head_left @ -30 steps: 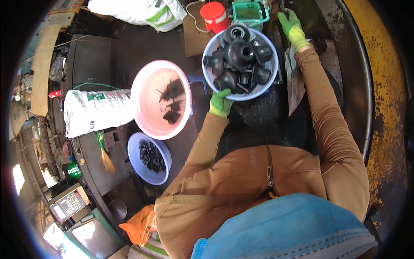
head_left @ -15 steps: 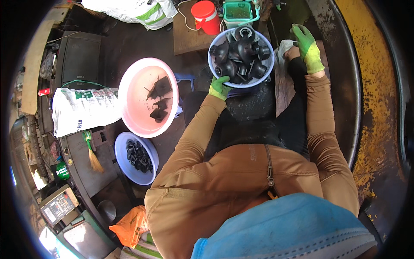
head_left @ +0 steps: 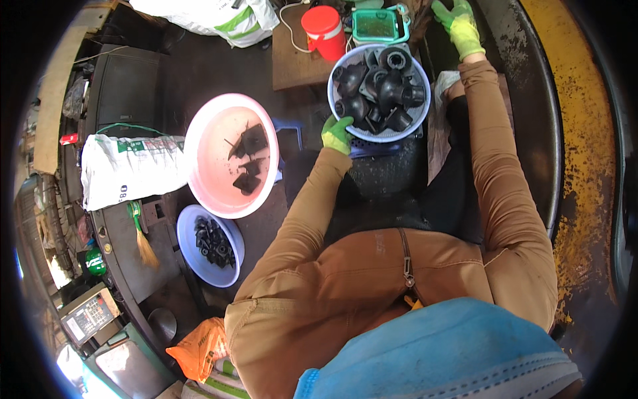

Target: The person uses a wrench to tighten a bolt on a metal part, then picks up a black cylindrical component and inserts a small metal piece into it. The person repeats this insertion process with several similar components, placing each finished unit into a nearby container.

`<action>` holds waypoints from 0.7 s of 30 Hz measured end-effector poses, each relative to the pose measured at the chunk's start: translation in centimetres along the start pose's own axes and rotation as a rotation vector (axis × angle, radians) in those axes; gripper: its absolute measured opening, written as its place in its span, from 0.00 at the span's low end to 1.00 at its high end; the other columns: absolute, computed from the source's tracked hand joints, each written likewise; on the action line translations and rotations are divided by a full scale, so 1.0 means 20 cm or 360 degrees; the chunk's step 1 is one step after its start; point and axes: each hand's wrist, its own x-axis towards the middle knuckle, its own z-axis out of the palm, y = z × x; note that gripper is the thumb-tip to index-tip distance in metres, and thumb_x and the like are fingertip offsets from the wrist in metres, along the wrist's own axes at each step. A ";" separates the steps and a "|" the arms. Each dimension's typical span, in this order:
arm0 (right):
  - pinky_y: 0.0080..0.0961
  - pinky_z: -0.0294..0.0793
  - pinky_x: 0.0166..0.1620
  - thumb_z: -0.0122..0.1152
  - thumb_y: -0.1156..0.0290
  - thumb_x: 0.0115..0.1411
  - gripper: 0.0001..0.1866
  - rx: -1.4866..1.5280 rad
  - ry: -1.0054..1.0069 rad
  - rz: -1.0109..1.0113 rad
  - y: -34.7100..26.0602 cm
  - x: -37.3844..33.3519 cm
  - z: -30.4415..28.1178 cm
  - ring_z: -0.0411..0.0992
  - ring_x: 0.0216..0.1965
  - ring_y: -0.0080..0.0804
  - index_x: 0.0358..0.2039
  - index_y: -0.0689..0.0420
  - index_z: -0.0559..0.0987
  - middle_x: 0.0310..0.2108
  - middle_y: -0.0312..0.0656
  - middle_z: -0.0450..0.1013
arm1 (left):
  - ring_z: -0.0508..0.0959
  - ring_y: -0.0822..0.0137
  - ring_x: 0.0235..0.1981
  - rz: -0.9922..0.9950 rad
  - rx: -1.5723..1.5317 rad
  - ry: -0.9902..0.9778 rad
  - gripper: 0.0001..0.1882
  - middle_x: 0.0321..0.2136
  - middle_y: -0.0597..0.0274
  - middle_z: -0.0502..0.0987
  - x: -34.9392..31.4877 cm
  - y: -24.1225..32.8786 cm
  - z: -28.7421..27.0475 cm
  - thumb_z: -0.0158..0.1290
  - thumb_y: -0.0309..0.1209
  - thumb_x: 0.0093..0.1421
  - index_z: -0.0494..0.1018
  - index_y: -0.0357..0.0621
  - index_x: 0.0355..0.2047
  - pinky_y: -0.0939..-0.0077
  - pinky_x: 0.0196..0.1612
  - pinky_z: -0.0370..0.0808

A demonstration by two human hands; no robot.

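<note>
My left hand [head_left: 337, 135], in a yellow-green glove, grips the near left rim of a light blue plastic basin [head_left: 384, 138]. Several black moulded parts [head_left: 387, 90] with round, bell-like bodies and short necks are heaped inside it. The fingers curl over the rim, with the rest of the grip hidden under it. My right hand [head_left: 460, 28], gloved the same way, is stretched out beyond the basin's far right side. Its fingers are apart and nothing shows in them.
A pink basin [head_left: 199, 193] with a few black pieces stands to the left. Below it is a lilac basin [head_left: 236, 233] of small black parts. A red-lidded jug [head_left: 325, 33] and a green container [head_left: 375, 25] stand at the far side. A yellow, worn metal surface [head_left: 578, 166] runs along the right.
My right hand has moved farther away, its arm straightening. My left hand stays on the basin's rim. The whole view has shifted slightly.
</note>
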 end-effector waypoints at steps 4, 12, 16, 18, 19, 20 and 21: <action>0.33 0.70 0.42 0.63 0.64 0.58 0.15 0.0062 0.0020 0.0003 -0.02 0.00 -0.02 0.72 0.36 0.40 0.39 0.62 0.75 0.34 0.48 0.74 | 0.78 0.69 0.28 -0.0047 0.0228 0.0022 0.20 0.34 0.61 0.79 0.00 0.01 -0.01 0.57 0.24 0.55 0.74 0.38 0.50 0.79 0.24 0.74; 0.21 0.62 0.25 0.62 0.69 0.61 0.08 0.1040 -0.0232 0.0567 0.00 -0.13 -0.06 0.62 0.22 0.20 0.35 0.54 0.71 0.23 0.30 0.65 | 0.73 0.59 0.48 0.0045 0.0186 0.0236 0.37 0.51 0.51 0.71 -0.11 0.10 -0.08 0.62 0.30 0.55 0.60 0.37 0.63 0.65 0.50 0.73; 0.19 0.64 0.24 0.61 0.68 0.62 0.07 0.1084 -0.0293 0.0907 -0.03 -0.28 -0.27 0.64 0.20 0.21 0.34 0.53 0.72 0.22 0.31 0.67 | 0.70 0.51 0.55 0.1040 0.0816 0.0355 0.39 0.53 0.48 0.70 -0.14 0.16 0.13 0.66 0.31 0.48 0.63 0.34 0.59 0.61 0.59 0.66; 0.20 0.65 0.23 0.60 0.66 0.62 0.07 0.1363 -0.0280 0.1137 -0.09 -0.37 -0.38 0.65 0.19 0.23 0.35 0.54 0.73 0.21 0.32 0.68 | 0.72 0.50 0.50 0.1583 0.1678 -0.0183 0.38 0.48 0.52 0.73 -0.11 0.21 0.30 0.70 0.36 0.38 0.71 0.40 0.52 0.57 0.54 0.69; 0.18 0.64 0.25 0.61 0.64 0.63 0.11 0.1185 -0.0393 0.1253 -0.13 -0.42 -0.42 0.63 0.21 0.19 0.42 0.54 0.75 0.23 0.30 0.66 | 0.67 0.42 0.53 0.1968 0.1901 -0.0297 0.41 0.50 0.51 0.71 -0.10 0.20 0.40 0.69 0.45 0.36 0.71 0.41 0.52 0.46 0.57 0.63; 0.15 0.62 0.26 0.61 0.62 0.63 0.16 0.1005 -0.0505 0.1369 -0.17 -0.48 -0.46 0.61 0.23 0.15 0.48 0.55 0.76 0.26 0.27 0.65 | 0.60 0.41 0.61 0.1980 0.2205 -0.0361 0.43 0.56 0.53 0.67 -0.07 0.20 0.50 0.68 0.50 0.37 0.71 0.43 0.53 0.37 0.61 0.56; 0.22 0.67 0.35 0.60 0.62 0.62 0.19 0.0957 -0.0623 0.1086 -0.23 -0.59 -0.52 0.67 0.31 0.22 0.51 0.56 0.76 0.31 0.34 0.70 | 0.57 0.43 0.63 0.1876 0.2440 -0.0410 0.43 0.58 0.55 0.66 -0.06 0.20 0.57 0.66 0.53 0.40 0.71 0.47 0.55 0.38 0.63 0.51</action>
